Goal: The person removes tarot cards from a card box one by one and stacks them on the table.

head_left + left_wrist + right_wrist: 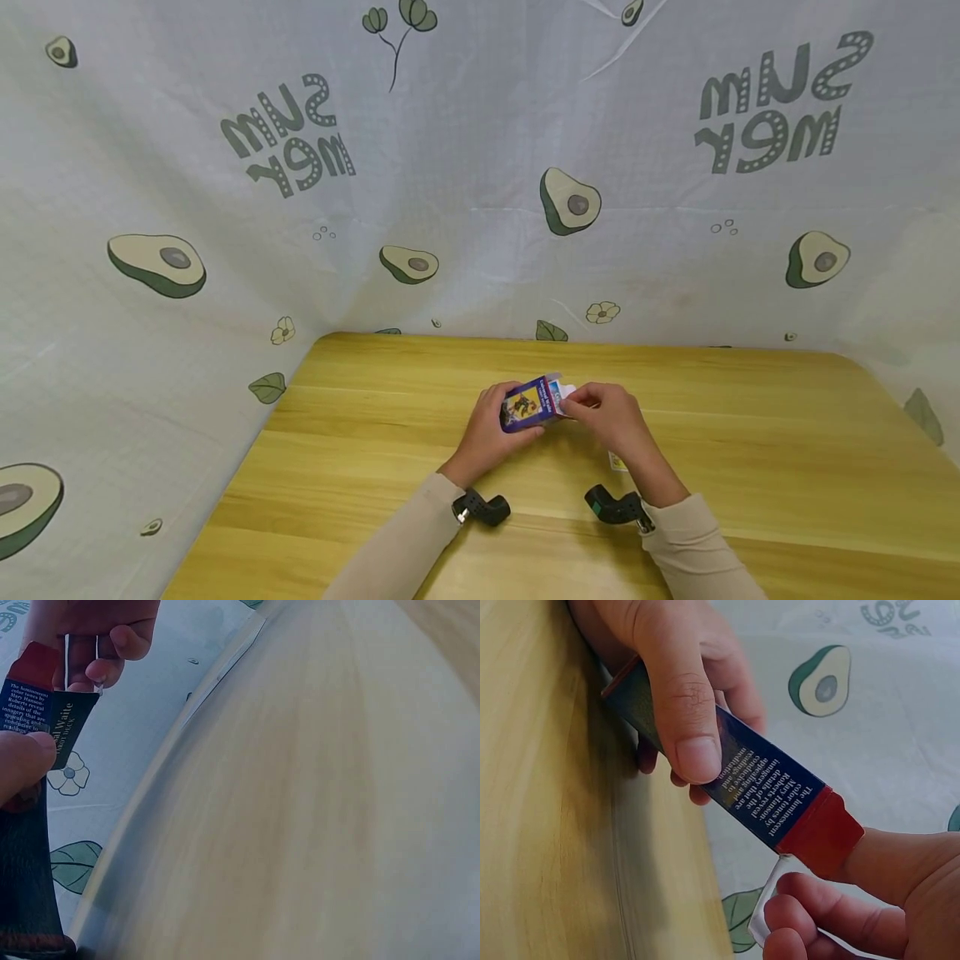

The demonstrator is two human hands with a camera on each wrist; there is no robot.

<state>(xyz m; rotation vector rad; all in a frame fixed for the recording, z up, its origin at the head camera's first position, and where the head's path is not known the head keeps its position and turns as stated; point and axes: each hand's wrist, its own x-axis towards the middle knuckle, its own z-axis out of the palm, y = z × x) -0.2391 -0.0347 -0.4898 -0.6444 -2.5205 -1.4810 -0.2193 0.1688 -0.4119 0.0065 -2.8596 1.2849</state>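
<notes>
My left hand grips a dark blue tarot card box marked "Waite", with a yellow picture panel on its front. Its thumb lies along the narrow printed side in the right wrist view. The box tilts up to the right, and a red end flap stands open. My right hand is at that open end, its fingers curled about white-edged cards that stick partly out. In the right wrist view a white edge shows beside those fingertips. The cards' inner ends are hidden in the box.
A small yellow and white card lies on the wooden table, partly covered by my right forearm. Black wrist cameras sit on both wrists. A pale cloth printed with avocados hangs behind the table and at its sides.
</notes>
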